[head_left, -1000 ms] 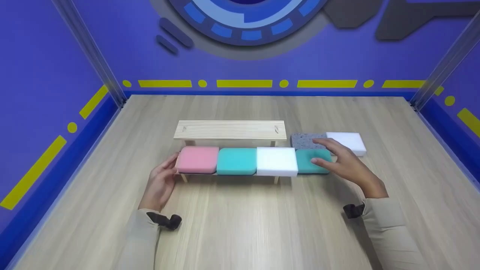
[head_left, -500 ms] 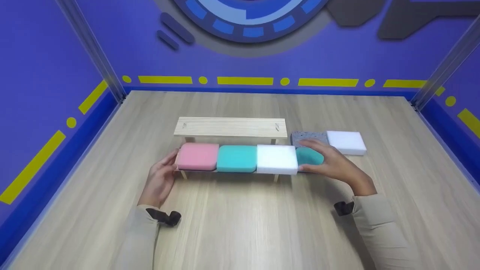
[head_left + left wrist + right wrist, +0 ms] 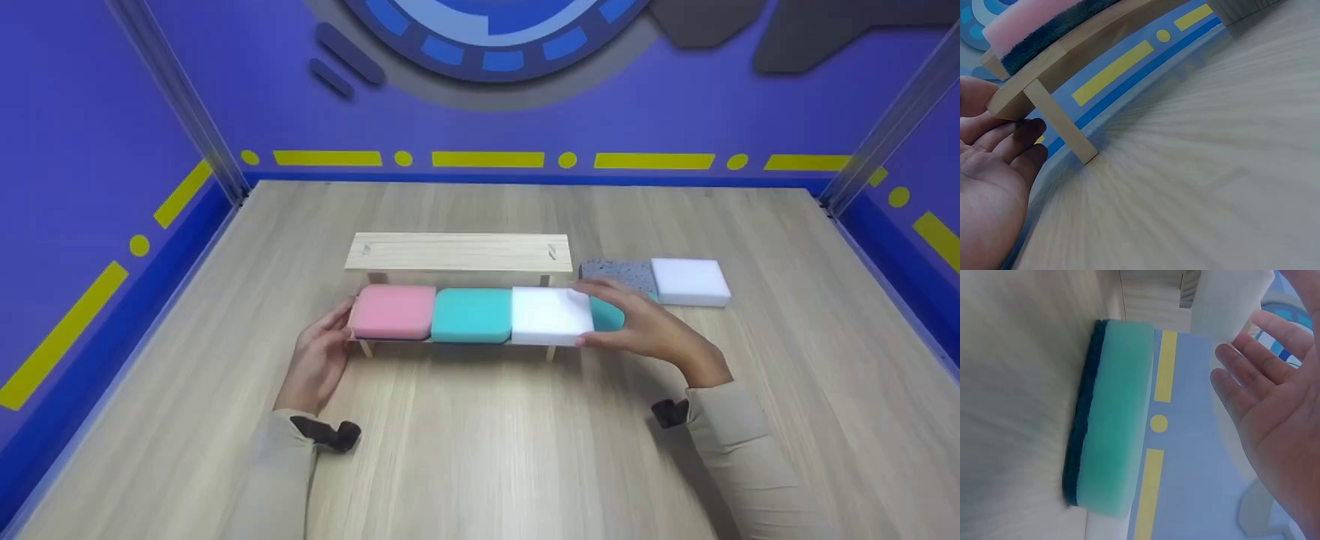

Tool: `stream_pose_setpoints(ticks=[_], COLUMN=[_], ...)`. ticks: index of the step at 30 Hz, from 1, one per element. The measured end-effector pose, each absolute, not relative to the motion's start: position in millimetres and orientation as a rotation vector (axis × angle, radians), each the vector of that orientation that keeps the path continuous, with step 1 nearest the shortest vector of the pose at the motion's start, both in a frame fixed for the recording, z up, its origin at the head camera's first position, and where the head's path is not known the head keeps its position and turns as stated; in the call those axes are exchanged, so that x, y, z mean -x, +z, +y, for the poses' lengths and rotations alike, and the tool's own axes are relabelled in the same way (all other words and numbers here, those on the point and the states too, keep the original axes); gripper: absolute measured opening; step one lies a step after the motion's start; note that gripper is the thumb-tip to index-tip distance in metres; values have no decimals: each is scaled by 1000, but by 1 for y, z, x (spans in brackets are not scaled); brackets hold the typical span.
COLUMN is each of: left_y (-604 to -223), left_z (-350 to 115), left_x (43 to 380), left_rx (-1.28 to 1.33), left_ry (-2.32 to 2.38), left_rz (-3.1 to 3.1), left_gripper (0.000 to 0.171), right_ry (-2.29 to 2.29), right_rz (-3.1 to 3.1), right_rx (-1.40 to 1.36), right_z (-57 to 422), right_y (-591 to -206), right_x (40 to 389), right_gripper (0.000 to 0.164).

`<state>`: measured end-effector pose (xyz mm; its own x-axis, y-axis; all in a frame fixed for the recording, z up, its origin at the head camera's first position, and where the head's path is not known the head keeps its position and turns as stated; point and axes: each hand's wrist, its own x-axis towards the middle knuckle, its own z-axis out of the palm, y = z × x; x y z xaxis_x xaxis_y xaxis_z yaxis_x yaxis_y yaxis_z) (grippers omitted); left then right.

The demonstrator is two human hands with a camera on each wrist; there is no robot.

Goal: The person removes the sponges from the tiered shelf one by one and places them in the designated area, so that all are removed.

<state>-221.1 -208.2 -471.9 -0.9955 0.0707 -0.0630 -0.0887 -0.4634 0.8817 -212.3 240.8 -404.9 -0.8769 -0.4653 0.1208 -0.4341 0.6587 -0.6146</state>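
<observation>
A small wooden stand (image 3: 1072,58) bears a pink sponge (image 3: 394,311), a turquoise sponge (image 3: 472,315) and a white sponge (image 3: 551,315) side by side. The pink one has a dark scouring side underneath. My left hand (image 3: 315,360) holds the stand's left end, thumb above the board and fingers below it. At the row's other end, my right hand (image 3: 649,326) pinches the white sponge's right end, thumb at the near corner and fingertips at the far one. Below that hand a second turquoise sponge (image 3: 1114,416) lies on the table, partly hidden in the head view.
Behind the loaded stand is another wooden stand (image 3: 459,253) with a bare top. To its right, a grey speckled block (image 3: 619,274) lies on the table beside a white block (image 3: 690,283). Blue panels (image 3: 487,131) wall in the tabletop (image 3: 465,450).
My right hand has moved left from over the loose turquoise sponge to the white sponge's right end. The left hand keeps its hold, and the row of sponges has not shifted.
</observation>
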Motion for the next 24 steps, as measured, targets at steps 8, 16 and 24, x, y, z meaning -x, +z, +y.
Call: stream_pose_setpoints(ticks=[8, 16, 24], left_y=[-473, -473, -473], left_z=[-208, -208, -209], left_x=[221, 221, 221], left_rx=[18, 3, 11], left_ry=[2619, 2619, 2621], left_rz=[1574, 1578, 1574], left_gripper=[60, 60, 60], right_ry=[-989, -959, -948], right_rz=[2818, 2817, 2838], right_rx=[793, 794, 812], right_z=[232, 226, 224], right_y=[-404, -407, -408], right_x=[213, 213, 213], right_gripper=[76, 80, 75])
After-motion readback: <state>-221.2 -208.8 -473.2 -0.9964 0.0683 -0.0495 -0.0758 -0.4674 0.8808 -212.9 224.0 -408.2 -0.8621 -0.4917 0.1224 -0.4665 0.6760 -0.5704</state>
